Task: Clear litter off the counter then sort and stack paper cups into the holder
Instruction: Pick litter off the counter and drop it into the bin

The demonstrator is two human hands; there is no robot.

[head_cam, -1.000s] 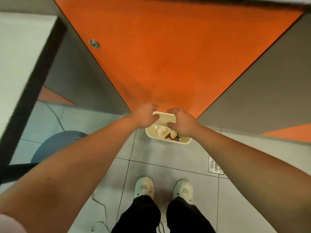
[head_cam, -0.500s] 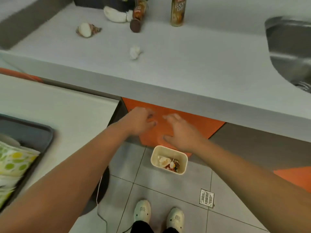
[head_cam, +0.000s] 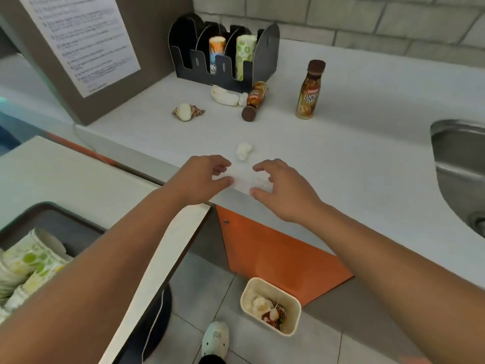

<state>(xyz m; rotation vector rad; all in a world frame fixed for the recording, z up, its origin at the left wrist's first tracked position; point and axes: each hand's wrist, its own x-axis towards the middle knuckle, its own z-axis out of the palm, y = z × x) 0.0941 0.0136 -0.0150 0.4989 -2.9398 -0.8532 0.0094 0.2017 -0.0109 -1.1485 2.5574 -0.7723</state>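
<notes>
My left hand and my right hand hover side by side over the front edge of the grey counter, fingers loosely curled, holding nothing. A crumpled white tissue lies just beyond my fingertips. Farther back lie a wrapper with a white lump, a white wad, a toppled brown bottle and an upright brown bottle. The black cup holder at the back has an orange cup stack and a green-patterned stack. Loose green-patterned cups lie in a dark tray at lower left.
A cream bin with litter stands on the tiled floor below the counter, by an orange cabinet door. A steel sink is sunk into the counter on the right. A board with a printed sheet stands at the left.
The view has risen from the floor bin to the counter. Both hands came up from the bin and now hover over the counter's front edge near the tissue.
</notes>
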